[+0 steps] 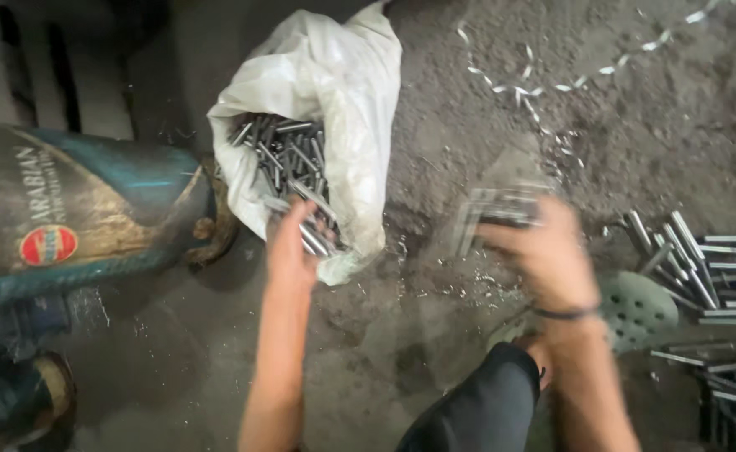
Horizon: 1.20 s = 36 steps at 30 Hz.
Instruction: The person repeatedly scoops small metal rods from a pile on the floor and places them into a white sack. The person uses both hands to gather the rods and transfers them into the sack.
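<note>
**Loose steel pins handled over a littered floor**

Head view. The setting is a dark, gritty concrete floor [435,335] scattered with thin metal shavings [535,84]. A rusty green drum [92,218] lies on its side at left, touching or nearly touching a white plastic sack [343,100] whose mouth is open and which is part-filled with short steel pins [280,155].

The left hand [293,247] is at the sack's mouth, fingers curled closed around a few pins at the lip. The right hand [544,255] is well apart from the sack, over bare floor, fingers closed on a bundle of pins [502,209] (motion blur hides the exact grip). Beside it, at right, a loose heap of longer rods [694,268] lies on the floor next to a perforated green sandal [640,310].

Risks, as judged:
- The blurred bundle looks loosely held; a fast swing could shed pins onto the floor.
- The thin sack may tear at the mouth under sharp pin ends.
- Shavings could cut bare hands.
- Pins dropped near the rods could get mixed in.
</note>
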Tool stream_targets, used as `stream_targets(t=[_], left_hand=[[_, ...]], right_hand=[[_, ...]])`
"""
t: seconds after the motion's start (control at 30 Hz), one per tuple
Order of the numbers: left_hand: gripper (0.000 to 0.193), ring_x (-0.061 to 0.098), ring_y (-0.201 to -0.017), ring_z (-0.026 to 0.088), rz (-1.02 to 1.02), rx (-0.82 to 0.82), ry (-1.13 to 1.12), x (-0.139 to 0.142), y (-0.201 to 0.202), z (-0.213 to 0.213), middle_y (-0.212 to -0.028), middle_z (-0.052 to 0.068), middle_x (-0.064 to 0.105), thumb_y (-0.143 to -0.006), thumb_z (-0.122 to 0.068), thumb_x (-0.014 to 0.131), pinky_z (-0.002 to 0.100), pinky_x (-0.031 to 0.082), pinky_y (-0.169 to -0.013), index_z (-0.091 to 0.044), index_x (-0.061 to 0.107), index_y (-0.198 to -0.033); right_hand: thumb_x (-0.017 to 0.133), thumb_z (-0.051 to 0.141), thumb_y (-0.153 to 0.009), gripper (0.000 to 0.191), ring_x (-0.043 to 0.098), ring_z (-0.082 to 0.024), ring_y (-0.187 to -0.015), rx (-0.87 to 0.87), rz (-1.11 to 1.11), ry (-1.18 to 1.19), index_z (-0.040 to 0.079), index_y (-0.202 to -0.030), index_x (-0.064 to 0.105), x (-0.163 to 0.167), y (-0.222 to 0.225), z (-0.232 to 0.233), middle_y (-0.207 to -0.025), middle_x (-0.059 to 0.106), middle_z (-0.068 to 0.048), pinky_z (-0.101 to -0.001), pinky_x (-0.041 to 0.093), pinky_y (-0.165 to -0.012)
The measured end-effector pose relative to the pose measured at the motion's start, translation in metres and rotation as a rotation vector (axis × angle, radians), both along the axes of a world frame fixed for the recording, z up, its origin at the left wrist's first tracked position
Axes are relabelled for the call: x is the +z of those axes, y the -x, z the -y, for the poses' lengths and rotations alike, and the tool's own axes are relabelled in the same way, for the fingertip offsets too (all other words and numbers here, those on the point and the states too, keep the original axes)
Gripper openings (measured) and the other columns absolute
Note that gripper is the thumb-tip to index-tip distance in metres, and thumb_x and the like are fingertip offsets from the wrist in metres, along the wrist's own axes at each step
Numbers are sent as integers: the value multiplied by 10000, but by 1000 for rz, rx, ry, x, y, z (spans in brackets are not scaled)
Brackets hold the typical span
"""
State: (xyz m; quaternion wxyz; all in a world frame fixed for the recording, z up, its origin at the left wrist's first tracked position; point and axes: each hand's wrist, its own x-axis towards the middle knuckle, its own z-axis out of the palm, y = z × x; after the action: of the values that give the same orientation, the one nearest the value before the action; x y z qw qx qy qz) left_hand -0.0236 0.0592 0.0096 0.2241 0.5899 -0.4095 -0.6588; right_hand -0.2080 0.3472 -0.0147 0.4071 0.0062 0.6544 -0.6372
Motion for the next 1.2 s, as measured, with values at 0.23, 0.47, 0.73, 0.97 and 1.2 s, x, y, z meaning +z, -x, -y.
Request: stream_targets(t=[0.23, 0.47, 0.73, 0.97, 1.2], left_hand=[[637, 704, -1074, 294, -343, -308, 8, -16, 36, 101, -1213, 156, 714, -1003, -528, 610, 443, 581, -941, 15, 603, -1335], [708, 405, -1485, 285, 125, -331, 138, -26, 41, 80, -1659, 71, 392, -950, -517, 526, 504, 320, -1196, -167, 387, -1550], [679, 280, -1593, 365, -54, -903, 1168, -31, 100, -114, -1612, 209, 290, -1064, -139, 580, 503, 245, -1353, -14, 232, -1635], [495, 559, -1291, 323, -322, -1966, 1402, -75, 193, -271, -1319, 121, 639, -761, -67, 710, 450, 452, -1068, -57, 659, -1254], [388, 569, -1174, 259, -464, -2106, 1876, -101, 210, -290, -1211, 75, 619, -842, -169, 593, 441, 464, -957, -70, 663, -1210]], right_hand=[[859, 262, -804, 823, 678, -248, -1117, 242, -279, 401, -20, -1442, 423, 39, -50, 221, -1238, 676, -215, -349, 551, -951], [782, 236, -840, 653, 662, -367, -1104, 16, -558, -44, 66, -1412, 517, -17, -34, 46, -1287, 656, -211, -415, 543, -944], [710, 118, -867, 295, 588, -407, -1006, -196, -907, -820, 43, -1146, 655, -76, 61, -176, -1083, 664, -180, -483, 493, -860], [723, 150, -770, 255, 622, -363, -1040, 176, -1051, -1025, 59, -1005, 685, -85, 81, -160, -1019, 704, -135, -521, 493, -826], [584, 178, -941, 183, 693, -178, -783, -606, -333, -238, 22, -1022, 637, -80, 75, -193, -831, 701, -80, -336, 549, -706]])
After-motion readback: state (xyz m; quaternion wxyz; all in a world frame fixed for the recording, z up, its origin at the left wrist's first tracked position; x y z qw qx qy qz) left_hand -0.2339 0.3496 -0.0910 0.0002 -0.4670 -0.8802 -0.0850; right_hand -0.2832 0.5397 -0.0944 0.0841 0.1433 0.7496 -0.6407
